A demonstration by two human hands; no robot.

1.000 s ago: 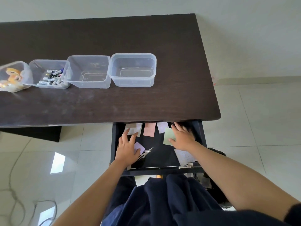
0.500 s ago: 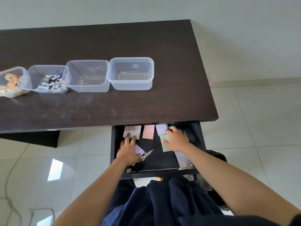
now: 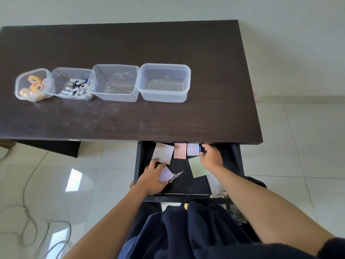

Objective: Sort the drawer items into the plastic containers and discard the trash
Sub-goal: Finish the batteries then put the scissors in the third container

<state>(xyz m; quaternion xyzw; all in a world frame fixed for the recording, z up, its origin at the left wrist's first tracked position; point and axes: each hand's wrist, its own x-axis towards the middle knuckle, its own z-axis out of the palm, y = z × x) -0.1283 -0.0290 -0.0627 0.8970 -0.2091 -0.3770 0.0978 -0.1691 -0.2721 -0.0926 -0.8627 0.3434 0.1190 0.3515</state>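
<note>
The open drawer holds a white paper, a pink note, a patterned lilac note, a green note, a plain lilac note and small scissors. My left hand lies over the plain lilac note, its fingers bent at the white paper's lower edge; what they hold is hidden. My right hand reaches to the drawer's back, fingers curled round a small blue object. Two empty plastic containers stand on the desk.
On the dark desk, left of the empty containers, stand a container of batteries and one of tape rolls. A grey paper lies at the drawer's front right. Cables trail on the tiled floor at left.
My right hand slid off the green note toward the drawer's back and closed on the blue object. My left hand's fingers went from flat to bent near the white paper.
</note>
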